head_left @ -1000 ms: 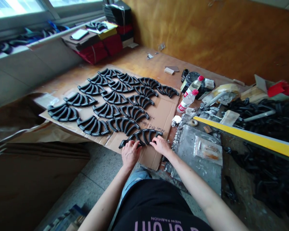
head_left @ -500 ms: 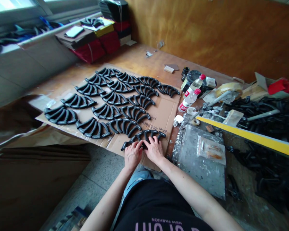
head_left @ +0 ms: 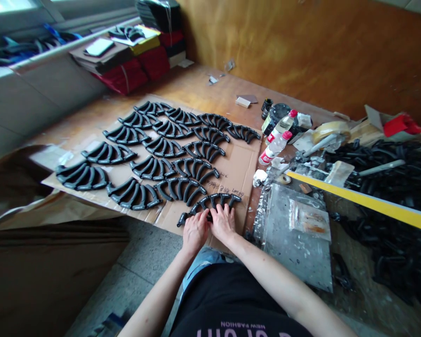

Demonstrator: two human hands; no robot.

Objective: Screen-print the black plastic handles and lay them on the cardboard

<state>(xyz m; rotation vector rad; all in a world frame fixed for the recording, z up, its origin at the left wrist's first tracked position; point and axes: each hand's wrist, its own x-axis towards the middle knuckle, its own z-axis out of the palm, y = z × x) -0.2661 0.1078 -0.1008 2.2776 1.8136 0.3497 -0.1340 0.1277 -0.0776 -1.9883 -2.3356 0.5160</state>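
Along the near edge of a cardboard sheet [head_left: 236, 164] lies a curved black tubular piece with short ribs [head_left: 210, 202]. Both hands are at its near side, almost touching each other. My left hand [head_left: 195, 230] has its fingers bent over the left-middle part. My right hand [head_left: 222, 222] has its fingertips curled onto the ribs just right of that. Fingers and palms hide the part between them. Beyond, several fan-shaped groups of black curved tubes [head_left: 135, 193] lie in rows on the cardboard.
Right of the cardboard are two red-capped bottles [head_left: 275, 149], a grey stained board [head_left: 291, 252] and a long yellow-edged strip [head_left: 358, 199]. A heap of black tubes [head_left: 403, 262] lies farther right. Stacked red and black bundles [head_left: 126, 75] stand back left; folded brown paper [head_left: 56, 252] is left.
The view has shifted slightly. My hands stay at the same black piece, with the fingers moved only a little.
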